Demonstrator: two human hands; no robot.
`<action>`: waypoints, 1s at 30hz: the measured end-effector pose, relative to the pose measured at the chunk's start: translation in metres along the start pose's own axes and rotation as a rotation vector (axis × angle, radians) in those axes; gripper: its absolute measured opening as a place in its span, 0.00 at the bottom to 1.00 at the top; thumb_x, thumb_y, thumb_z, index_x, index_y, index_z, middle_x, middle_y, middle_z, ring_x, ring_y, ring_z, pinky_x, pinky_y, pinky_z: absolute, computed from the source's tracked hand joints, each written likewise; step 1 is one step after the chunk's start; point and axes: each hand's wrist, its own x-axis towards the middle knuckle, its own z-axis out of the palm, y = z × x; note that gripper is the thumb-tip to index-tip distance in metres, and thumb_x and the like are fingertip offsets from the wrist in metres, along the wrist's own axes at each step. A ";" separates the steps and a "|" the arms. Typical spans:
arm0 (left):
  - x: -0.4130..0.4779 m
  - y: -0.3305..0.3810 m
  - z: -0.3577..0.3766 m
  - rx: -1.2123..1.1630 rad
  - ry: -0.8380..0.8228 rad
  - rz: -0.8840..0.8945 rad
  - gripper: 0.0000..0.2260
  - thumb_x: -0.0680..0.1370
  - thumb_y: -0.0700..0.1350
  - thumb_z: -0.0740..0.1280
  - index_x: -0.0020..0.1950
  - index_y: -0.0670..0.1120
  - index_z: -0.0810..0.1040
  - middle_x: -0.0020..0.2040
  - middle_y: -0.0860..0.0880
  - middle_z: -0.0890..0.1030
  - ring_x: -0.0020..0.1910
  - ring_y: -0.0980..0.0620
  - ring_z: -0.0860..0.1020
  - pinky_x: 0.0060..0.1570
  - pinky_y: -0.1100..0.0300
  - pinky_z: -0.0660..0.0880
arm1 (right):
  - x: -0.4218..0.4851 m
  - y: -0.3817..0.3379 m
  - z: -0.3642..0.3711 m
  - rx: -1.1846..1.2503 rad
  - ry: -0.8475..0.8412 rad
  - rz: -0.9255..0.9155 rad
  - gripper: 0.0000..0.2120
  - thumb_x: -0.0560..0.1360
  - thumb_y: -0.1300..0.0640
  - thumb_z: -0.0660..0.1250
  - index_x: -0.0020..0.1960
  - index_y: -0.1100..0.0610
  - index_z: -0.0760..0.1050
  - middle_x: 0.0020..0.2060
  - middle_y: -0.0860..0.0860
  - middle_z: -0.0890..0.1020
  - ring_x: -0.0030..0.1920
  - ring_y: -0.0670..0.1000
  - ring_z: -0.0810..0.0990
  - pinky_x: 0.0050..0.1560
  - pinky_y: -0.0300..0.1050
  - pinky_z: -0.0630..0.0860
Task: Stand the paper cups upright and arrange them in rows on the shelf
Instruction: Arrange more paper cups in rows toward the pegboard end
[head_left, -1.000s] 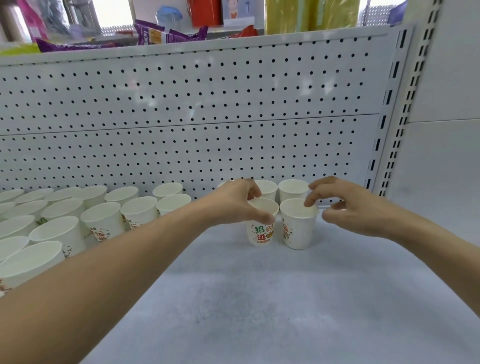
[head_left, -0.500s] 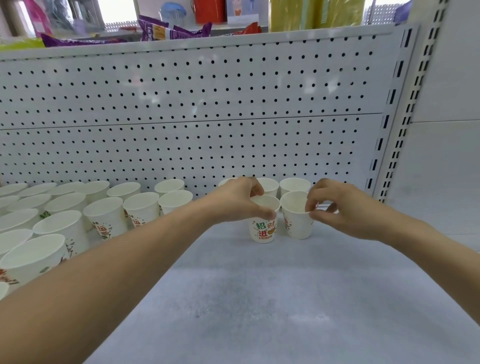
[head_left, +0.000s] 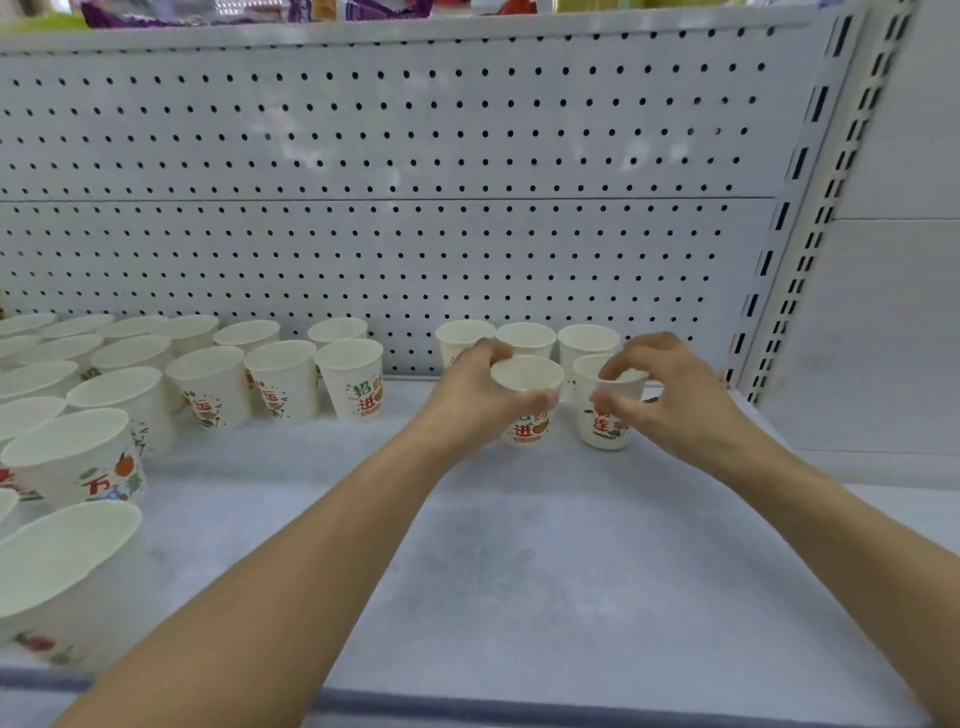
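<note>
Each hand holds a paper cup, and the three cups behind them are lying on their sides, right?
Not quite. The head view shows the three back cups standing upright, mouths up. The left hand does grip the front-left cup, and the right hand pinches the front-right cup.

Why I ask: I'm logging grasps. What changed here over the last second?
The right hand went from a fingertip on the rim to gripping the right front cup; both front cups slid slightly back. The left hand kept holding the left front cup; other cups unchanged.
</note>
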 end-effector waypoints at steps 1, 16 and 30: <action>-0.002 -0.005 0.003 -0.046 0.025 -0.004 0.32 0.69 0.53 0.77 0.70 0.51 0.69 0.64 0.52 0.75 0.59 0.53 0.75 0.56 0.58 0.73 | 0.000 0.003 0.003 0.033 0.010 0.008 0.07 0.72 0.54 0.72 0.49 0.50 0.78 0.57 0.45 0.70 0.55 0.44 0.70 0.49 0.29 0.66; -0.003 -0.018 0.008 -0.070 0.105 0.107 0.32 0.68 0.46 0.79 0.68 0.52 0.69 0.62 0.56 0.75 0.59 0.58 0.74 0.58 0.58 0.75 | -0.003 0.014 0.009 0.081 0.001 -0.103 0.10 0.73 0.61 0.70 0.46 0.46 0.76 0.64 0.47 0.68 0.60 0.44 0.70 0.56 0.42 0.76; -0.007 -0.015 0.008 -0.069 0.099 0.096 0.30 0.70 0.41 0.74 0.68 0.51 0.67 0.64 0.55 0.73 0.61 0.59 0.73 0.63 0.54 0.74 | -0.004 0.012 0.005 0.067 0.001 -0.115 0.17 0.72 0.68 0.65 0.47 0.45 0.75 0.65 0.47 0.69 0.60 0.46 0.70 0.57 0.45 0.74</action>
